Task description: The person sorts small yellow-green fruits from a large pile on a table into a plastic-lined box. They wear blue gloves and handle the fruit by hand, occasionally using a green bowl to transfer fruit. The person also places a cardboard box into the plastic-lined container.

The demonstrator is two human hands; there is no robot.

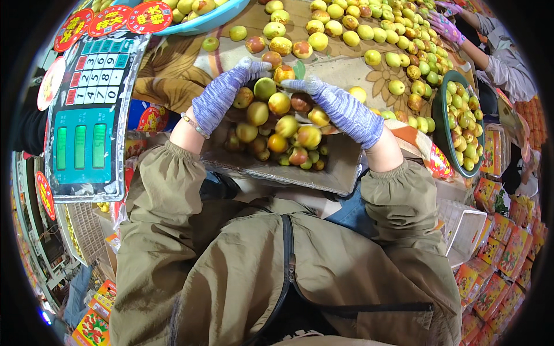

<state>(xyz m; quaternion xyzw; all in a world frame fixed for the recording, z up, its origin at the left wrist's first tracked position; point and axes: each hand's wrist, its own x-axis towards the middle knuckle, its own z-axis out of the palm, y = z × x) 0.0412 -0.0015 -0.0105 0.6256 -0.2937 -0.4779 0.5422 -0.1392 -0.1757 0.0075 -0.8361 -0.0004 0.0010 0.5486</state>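
Note:
My left hand [225, 93], in a blue-white knitted glove, curves around the left side of a cluster of jujubes [258, 113] at the table's near edge. From the right, my right hand [342, 108] in a matching glove reaches across with its fingers extended over the cluster. The fingertips of both hands point towards each other, a gap between them, touching fruit. Directly below, an open cardboard box [342, 162] is tilted against the table edge and holds more jujubes [298, 155]. Neither hand is closed around a single fruit.
Loose jujubes [372, 34] spread over the patterned cloth [173, 65]. A digital scale [82, 142] stands left, a blue basin [203, 19] behind it. A green basin [439, 125] of jujubes sits right. Beyond are a person's gloved hands [448, 28]; printed cartons [493, 285] are stacked lower right.

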